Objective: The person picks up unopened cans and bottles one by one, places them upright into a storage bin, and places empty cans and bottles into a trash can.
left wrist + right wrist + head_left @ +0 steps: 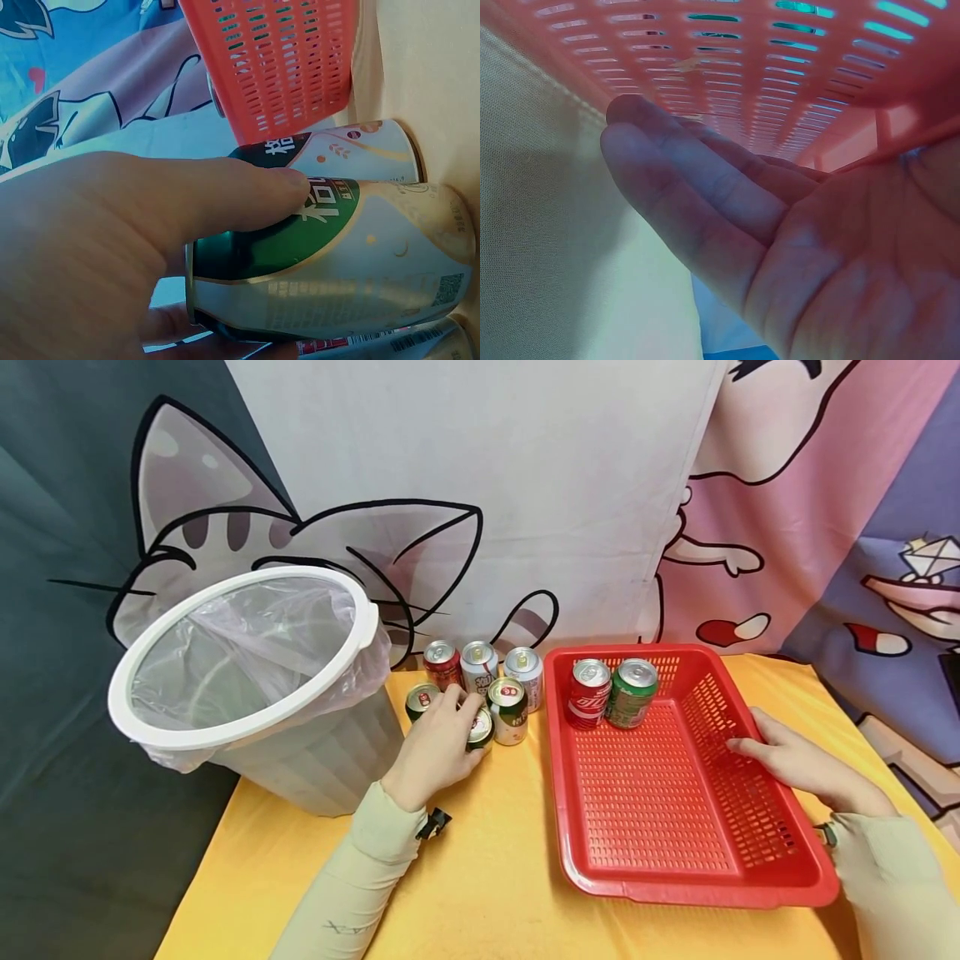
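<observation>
My left hand (pixel 440 750) grips a green-and-white drink can (pixel 322 262), which stands upright on the yellow cloth; the thumb lies along its side. Right beside it is a matching can (pixel 510 714), and another green-topped can (pixel 422 697) is partly hidden behind the hand. A red can (pixel 442 664) and two pale cans (pixel 478 667) stand behind them. On the right side of the red plastic basket (pixel 645 890), my right hand (pixel 798 762) holds the rim, thumb over the inside and fingers along the outer wall (pixel 697 180). A red can (pixel 589 693) and a green can (pixel 632 693) stand in the basket's far left corner.
A grey bin (pixel 322 768) with a white rim and a clear plastic liner (pixel 277 627) stands to the left of the cans. Yellow cloth (pixel 480 860) covers the table. Printed cartoon curtains (pixel 525 485) hang behind.
</observation>
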`<state>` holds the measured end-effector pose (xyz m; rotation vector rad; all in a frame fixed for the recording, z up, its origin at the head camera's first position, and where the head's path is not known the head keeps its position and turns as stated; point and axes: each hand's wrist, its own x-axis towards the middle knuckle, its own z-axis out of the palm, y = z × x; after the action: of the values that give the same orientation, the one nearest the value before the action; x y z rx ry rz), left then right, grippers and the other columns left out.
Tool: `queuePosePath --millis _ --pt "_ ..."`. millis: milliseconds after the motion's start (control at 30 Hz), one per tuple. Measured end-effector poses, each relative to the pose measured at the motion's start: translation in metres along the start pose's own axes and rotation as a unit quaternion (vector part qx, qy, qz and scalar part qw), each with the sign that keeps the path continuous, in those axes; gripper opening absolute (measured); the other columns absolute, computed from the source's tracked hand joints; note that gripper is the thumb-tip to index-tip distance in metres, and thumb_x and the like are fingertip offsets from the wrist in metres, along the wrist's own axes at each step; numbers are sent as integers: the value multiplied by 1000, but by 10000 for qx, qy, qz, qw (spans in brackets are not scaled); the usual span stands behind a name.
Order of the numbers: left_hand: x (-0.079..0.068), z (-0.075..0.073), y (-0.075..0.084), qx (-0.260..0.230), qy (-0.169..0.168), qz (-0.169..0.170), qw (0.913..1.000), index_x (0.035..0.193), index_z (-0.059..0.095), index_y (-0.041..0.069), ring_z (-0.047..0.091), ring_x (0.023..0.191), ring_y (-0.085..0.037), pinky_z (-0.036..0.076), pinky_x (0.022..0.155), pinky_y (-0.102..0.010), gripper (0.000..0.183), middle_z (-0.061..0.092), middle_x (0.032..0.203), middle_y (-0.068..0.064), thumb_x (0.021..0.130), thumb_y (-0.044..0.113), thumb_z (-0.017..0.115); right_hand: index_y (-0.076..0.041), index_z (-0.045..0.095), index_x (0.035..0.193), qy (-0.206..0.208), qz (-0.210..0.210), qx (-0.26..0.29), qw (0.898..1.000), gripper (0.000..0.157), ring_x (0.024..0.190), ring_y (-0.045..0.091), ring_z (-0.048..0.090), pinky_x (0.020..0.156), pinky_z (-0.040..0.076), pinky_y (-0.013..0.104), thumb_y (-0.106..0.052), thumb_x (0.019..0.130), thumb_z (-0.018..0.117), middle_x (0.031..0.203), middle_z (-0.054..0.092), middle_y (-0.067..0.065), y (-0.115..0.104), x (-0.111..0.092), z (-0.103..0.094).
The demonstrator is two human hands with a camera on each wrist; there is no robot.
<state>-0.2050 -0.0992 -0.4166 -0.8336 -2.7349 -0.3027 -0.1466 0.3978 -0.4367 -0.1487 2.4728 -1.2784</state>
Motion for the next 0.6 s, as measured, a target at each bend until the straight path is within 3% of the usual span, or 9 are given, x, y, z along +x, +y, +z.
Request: queuePosePath --millis 267,600 --pt "-1 -2 3 87 -107 40 9999 127 58 9 60 102 -29 58 82 -43 67 55 114 -10 72 25 91 5 21 152 -12 -4 14 10000 56 85 18 74 71 64 35 -18 109 49 126 57 27 0 0 -1" --pt "-1 -4 2 143 -158 341 9992 124 58 11 61 105 -29 56 90 -43 67 55 110 -6 67 23 92 6 17 152 -30 57 208 9998 58 81 21 76 69 64 39 -18 109 47 121 59 28 -2 1 0"
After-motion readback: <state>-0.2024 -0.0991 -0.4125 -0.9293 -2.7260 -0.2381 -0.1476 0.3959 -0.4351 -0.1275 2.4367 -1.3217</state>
